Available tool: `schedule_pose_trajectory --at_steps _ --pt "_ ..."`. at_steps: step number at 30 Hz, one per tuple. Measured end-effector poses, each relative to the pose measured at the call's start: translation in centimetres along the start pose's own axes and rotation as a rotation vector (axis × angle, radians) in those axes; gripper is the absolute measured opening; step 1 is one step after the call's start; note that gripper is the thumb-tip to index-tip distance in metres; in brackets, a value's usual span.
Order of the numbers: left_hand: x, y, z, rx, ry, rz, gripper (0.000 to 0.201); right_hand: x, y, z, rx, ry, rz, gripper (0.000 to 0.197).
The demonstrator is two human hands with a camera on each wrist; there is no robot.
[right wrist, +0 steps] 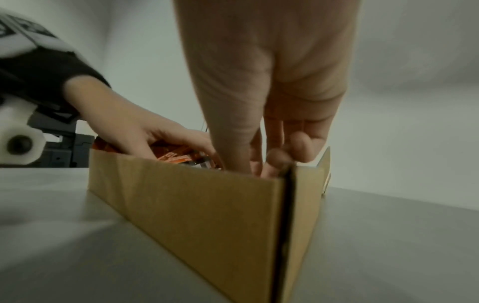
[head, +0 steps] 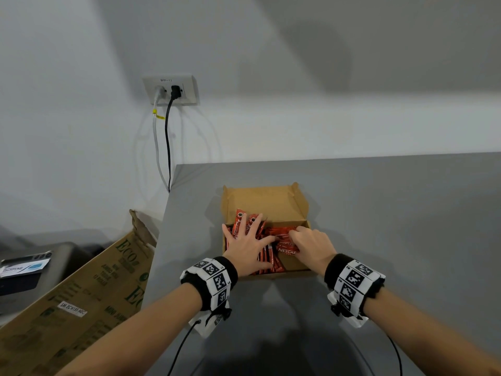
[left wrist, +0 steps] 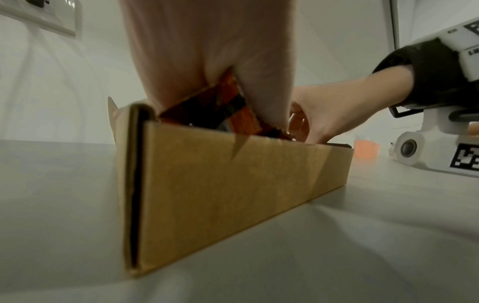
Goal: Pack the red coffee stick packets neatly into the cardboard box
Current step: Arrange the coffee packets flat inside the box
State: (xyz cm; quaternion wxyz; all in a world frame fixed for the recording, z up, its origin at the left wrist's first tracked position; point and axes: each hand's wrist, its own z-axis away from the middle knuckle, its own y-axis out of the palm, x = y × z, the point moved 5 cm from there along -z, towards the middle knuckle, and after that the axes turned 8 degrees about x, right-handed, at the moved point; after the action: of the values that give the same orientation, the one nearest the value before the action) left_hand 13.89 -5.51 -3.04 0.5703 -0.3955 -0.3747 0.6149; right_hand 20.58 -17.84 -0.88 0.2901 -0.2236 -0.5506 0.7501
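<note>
An open cardboard box (head: 265, 202) sits on the grey table (head: 393, 218), its lid folded back toward the wall. Several red coffee stick packets (head: 271, 257) lie in it, some crosswise. My left hand (head: 244, 240) lies flat with spread fingers on the packets in the left half. My right hand (head: 309, 244) reaches into the right half, fingers curled down around a bunch of packets. In the left wrist view the box wall (left wrist: 233, 184) hides most of the packets (left wrist: 233, 110) under my left hand (left wrist: 194, 61). In the right wrist view my right hand (right wrist: 259, 82) dips behind the box wall (right wrist: 194, 205).
The table's left edge runs close to the box. A large printed carton (head: 95, 289) leans below that edge. A wall outlet (head: 170, 90) with two cables hangs behind. A dark bin with cards on top (head: 24, 267) stands far left.
</note>
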Motion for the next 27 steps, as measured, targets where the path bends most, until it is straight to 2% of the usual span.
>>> schedule_pose_trajectory --at_steps 3,8,20,27 --pt "0.0 0.0 0.0 0.001 0.0 0.008 0.067 -0.2 -0.2 0.2 0.034 0.017 0.07 0.017" --pt "0.0 0.0 -0.1 0.001 -0.001 0.013 0.068 -1.1 -0.2 0.3 0.09 0.036 0.029 0.016" --pt "-0.1 -0.1 0.1 0.005 -0.002 0.007 0.068 -2.1 -0.2 -0.6 -0.006 0.171 -0.152 0.02" --pt "-0.1 0.0 -0.1 0.013 0.042 -0.026 0.067 -2.4 -0.2 -0.9 0.011 0.189 -0.214 0.019"
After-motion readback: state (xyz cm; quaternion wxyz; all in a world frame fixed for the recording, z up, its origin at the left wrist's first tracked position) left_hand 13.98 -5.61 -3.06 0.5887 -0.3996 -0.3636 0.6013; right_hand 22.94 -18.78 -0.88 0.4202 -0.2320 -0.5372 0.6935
